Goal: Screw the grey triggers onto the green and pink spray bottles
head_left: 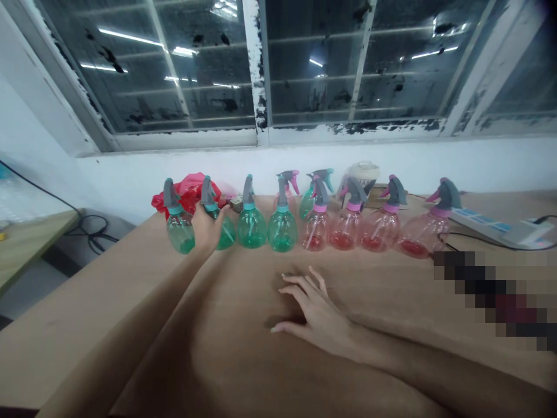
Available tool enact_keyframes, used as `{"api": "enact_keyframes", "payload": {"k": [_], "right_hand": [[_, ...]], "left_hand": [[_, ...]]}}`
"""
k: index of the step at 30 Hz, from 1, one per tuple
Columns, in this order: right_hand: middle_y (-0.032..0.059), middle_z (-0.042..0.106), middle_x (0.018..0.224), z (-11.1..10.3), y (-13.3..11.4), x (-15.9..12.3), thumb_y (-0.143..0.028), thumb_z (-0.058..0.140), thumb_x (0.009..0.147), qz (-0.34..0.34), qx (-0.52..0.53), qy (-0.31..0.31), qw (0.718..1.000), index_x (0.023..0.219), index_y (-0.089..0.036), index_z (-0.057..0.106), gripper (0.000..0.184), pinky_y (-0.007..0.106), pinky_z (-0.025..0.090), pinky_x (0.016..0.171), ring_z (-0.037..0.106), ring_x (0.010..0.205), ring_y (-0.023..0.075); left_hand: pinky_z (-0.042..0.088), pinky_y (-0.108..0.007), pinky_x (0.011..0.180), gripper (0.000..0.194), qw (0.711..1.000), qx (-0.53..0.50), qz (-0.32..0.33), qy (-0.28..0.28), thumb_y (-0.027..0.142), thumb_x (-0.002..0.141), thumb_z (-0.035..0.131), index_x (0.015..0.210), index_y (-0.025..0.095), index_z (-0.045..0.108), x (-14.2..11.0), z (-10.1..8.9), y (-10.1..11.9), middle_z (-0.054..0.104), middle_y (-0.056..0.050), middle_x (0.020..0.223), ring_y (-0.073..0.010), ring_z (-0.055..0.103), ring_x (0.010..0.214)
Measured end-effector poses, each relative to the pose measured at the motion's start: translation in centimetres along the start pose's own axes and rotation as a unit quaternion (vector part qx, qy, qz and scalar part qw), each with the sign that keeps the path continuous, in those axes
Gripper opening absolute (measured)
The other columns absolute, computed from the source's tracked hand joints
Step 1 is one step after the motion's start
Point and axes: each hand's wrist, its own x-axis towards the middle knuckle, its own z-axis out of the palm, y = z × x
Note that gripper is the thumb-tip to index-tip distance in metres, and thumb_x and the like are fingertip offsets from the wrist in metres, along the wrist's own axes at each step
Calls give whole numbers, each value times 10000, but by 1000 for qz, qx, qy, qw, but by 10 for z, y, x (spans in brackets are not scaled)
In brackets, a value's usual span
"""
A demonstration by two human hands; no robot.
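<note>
My left hand (205, 228) is closed around the neck and upper body of a green spray bottle (227, 235), second from the left in a row. Part of that bottle is hidden behind my fingers. My right hand (315, 310) hovers low over the wooden table (243, 342), its fingers spread and nothing in them. Beside the held bottle stand a green spray bottle (179, 232) on its left and another green bottle (252, 227) on its right. Further right comes a green bottle (282, 232), then several pink spray bottles (315, 231) with red liquid low inside.
Behind the row are a red plastic bag (191, 188), a pink bottle (285, 194), a teal-topped bottle (307, 200) and a white tub (363, 173). A power strip (487, 226) with a black cable lies at the right. The window wall (261, 157) bounds the back.
</note>
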Motion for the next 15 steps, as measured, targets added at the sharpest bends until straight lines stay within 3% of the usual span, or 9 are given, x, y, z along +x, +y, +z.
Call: {"api": "enact_keyframes", "payload": {"k": [3, 6, 11, 15], "right_hand": [[137, 623, 1210, -1, -1, 0, -662, 601, 766, 4, 1, -8, 1000, 1090, -160, 592, 597, 624, 202, 1126, 538, 1208, 302], [139, 623, 1212, -1, -1, 0, -669, 593, 767, 7, 0, -10, 1000, 1097, -156, 589, 610, 622, 204, 1126, 533, 1216, 302], [144, 624, 1209, 0, -1, 0, -683, 583, 763, 7, 3, 1, 1000, 1091, -161, 590, 617, 617, 209, 1126, 544, 1202, 304], [143, 631, 1195, 1, 0, 0, -693, 562, 770, 6, 4, 6, 1000, 1088, -167, 587, 615, 603, 216, 1127, 542, 1204, 301]], "left_hand": [[456, -526, 924, 601, 1000, 3, 8, 16, 551, 755, 645, 1149, 126, 489, -3, -2, 0, 639, -196, 1104, -380, 594, 1085], [420, -503, 1005, 652, 998, -18, 56, 27, 519, 796, 623, 1279, 122, 438, -17, -13, 7, 558, -198, 1265, -342, 523, 1206], [361, -484, 1074, 407, 983, -80, 136, 90, 375, 862, 587, 1208, 173, 515, -46, -38, 35, 543, -139, 1269, -287, 477, 1236], [423, -435, 1035, 386, 974, -149, 151, 77, 335, 861, 590, 1211, 215, 479, -55, -32, 63, 539, -93, 1235, -240, 529, 1183]]}}
